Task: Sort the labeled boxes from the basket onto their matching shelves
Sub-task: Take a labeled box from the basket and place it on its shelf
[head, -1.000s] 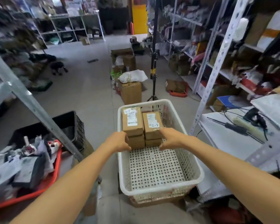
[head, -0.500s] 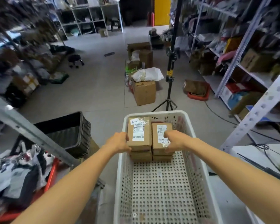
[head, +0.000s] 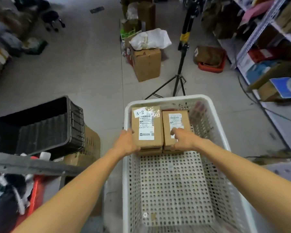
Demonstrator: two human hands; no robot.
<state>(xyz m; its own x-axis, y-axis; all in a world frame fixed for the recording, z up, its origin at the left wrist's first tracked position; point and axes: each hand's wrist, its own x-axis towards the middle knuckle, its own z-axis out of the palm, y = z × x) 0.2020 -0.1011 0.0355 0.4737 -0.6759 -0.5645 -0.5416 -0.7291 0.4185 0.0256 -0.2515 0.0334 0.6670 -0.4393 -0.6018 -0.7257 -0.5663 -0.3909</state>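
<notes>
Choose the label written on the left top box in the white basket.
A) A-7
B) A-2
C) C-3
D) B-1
B: the sticker on the left top box, which the left hand grips at its near corner, reads A-2; the right hand holds the right top box.

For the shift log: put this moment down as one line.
stage: grasping boxes | left grip: holds A-2 box | right grip: holds neighbouring box | both: atop lower boxes, inside white basket

place: storeroom/warehouse | evidence: metal shelving [head: 252, 36] with goods, cartons [head: 147, 63] on concrete floor [head: 84, 71]
</notes>
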